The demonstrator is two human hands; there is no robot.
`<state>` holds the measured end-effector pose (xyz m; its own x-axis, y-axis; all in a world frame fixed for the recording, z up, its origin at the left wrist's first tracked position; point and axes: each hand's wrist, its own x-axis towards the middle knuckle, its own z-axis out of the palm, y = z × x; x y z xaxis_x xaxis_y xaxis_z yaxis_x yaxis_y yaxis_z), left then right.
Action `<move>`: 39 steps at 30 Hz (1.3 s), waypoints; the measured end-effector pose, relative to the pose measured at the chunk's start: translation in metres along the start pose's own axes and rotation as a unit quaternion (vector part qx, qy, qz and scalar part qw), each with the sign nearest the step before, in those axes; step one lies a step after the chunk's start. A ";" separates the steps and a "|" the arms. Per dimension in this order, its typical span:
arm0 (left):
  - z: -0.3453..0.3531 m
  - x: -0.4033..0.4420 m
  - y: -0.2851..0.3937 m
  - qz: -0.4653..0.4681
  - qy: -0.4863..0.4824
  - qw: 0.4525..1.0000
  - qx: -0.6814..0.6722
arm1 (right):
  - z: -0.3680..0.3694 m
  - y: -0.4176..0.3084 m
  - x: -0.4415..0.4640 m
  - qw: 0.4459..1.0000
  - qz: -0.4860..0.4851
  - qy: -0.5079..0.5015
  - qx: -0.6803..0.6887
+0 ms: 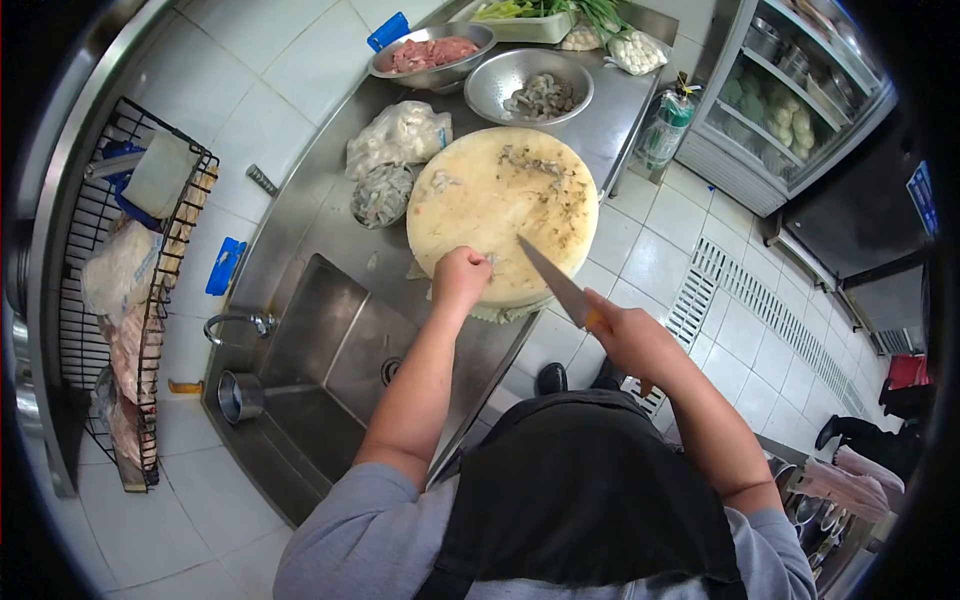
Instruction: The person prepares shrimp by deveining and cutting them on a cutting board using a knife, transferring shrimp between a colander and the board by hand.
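Note:
My left hand (462,280) is closed near the front edge of a thick round chopping board (480,215). A small greyish piece, which looks like a shrimp (490,258), shows at its fingertips. In my right hand (635,342) is a kitchen knife (556,284) with an orange handle, its tip over the board. Dark bits (565,190) are scattered on the board's far right, and a small shrimp piece (440,182) lies on its left. Beside the board stand a bowl of grey shrimp (383,197) and a metal bowl (485,82) holding more shrimp (543,97).
A bag of pale food (400,135) and a bowl of raw meat (435,54) stand behind the board. The sink (330,350) with a ladle (240,396) is on my left. A glass-door fridge (790,110) stands at the right, near a gas cylinder (665,130).

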<state>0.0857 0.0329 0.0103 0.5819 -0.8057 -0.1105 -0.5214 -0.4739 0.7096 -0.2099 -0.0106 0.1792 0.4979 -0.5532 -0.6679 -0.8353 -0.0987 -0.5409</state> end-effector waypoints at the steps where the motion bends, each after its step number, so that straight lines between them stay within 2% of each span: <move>1: 0.000 0.002 -0.002 -0.019 -0.019 1.000 -0.016 | 0.001 0.005 -0.004 1.000 -0.014 -0.014 0.012; 2: 0.000 0.004 -0.003 -0.038 -0.037 0.998 -0.032 | 0.009 0.018 -0.001 1.000 -0.013 -0.015 0.012; 4: 0.000 0.005 -0.003 -0.038 -0.042 0.998 -0.036 | 0.029 0.045 0.008 0.985 -0.169 -0.005 -0.032; 6: 0.001 0.005 -0.006 -0.037 -0.050 0.997 -0.038 | 0.033 0.049 0.009 0.988 -0.155 -0.007 -0.013; 9: 0.006 0.003 -0.014 -0.041 -0.007 0.998 -0.046 | 0.034 0.054 0.013 0.989 -0.147 0.003 -0.013; 11: 0.004 0.000 -0.019 -0.050 0.037 0.996 -0.067 | 0.032 0.046 0.007 0.994 -0.102 0.010 -0.026; 14: -0.006 -0.010 -0.020 -0.043 0.034 0.996 -0.064 | 0.032 0.039 0.000 0.994 -0.093 0.010 -0.052; 18: -0.007 -0.014 -0.016 -0.031 0.036 0.998 -0.043 | 0.039 0.029 0.000 0.987 -0.131 -0.005 -0.091; 23: -0.008 -0.015 -0.022 -0.033 0.067 0.996 -0.055 | 0.026 0.026 -0.001 0.990 -0.060 0.029 -0.127; 27: -0.015 -0.013 -0.024 -0.019 0.069 0.990 -0.119 | 0.038 0.024 0.003 0.981 -0.075 0.075 -0.160; 29: -0.023 -0.012 -0.019 -0.044 0.042 0.990 -0.131 | 0.052 0.028 0.011 0.971 -0.159 0.049 -0.170; 32: -0.032 -0.007 -0.017 -0.053 0.014 0.994 -0.098 | 0.035 0.019 0.011 0.973 -0.132 0.031 -0.189; 34: -0.044 -0.004 -0.016 -0.043 0.021 0.993 -0.107 | 0.028 0.017 0.017 0.969 -0.115 0.057 -0.210; 36: -0.051 0.000 -0.021 -0.032 0.027 0.993 -0.114 | 0.022 0.012 0.017 0.963 -0.048 0.094 -0.246; 38: -0.054 0.008 -0.032 -0.037 0.024 0.988 -0.147 | 0.021 0.005 0.014 0.963 -0.044 0.083 -0.251; 39: -0.057 0.015 -0.038 -0.036 0.027 0.988 -0.147 | 0.026 0.007 0.015 0.966 -0.099 0.066 -0.229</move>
<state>0.1496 0.0592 0.0214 0.6475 -0.7497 -0.1367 -0.2782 -0.3995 0.8735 -0.2024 0.0024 0.1521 0.6491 -0.5843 -0.4871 -0.7578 -0.5524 -0.3472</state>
